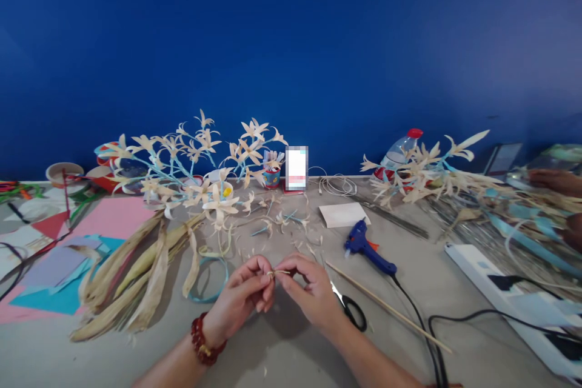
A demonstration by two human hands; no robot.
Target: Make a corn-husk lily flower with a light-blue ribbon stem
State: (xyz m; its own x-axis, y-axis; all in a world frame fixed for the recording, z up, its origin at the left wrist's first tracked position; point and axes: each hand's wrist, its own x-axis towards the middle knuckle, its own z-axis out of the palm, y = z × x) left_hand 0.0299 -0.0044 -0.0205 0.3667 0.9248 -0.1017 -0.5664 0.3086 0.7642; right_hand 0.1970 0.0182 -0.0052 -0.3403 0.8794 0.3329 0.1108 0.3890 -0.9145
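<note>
Low over the table's middle, my left hand (250, 290) pinches one end of a thin pale strip (280, 272), which looks like dried corn husk. My right hand (313, 292) has its fingertips closed on the strip's other side, close to the left fingers. A loop or knot seems to show by my left fingertips, too small to be sure. Scissors (353, 313) with black handles lie beside my right wrist, partly hidden by it. A ring of light blue tape (194, 298) lies left of my left hand. Small husk flower pieces (291, 218) are scattered beyond both hands.
Dried corn husks (140, 282) and coloured paper (118, 216) lie left. Husk flowers on blue stems (222, 206) stand behind. Rightward are a blue glue gun (370, 251), a wooden stick (388, 307), and a power strip (482, 276) with cables. Another person's hand (557, 182) appears far right.
</note>
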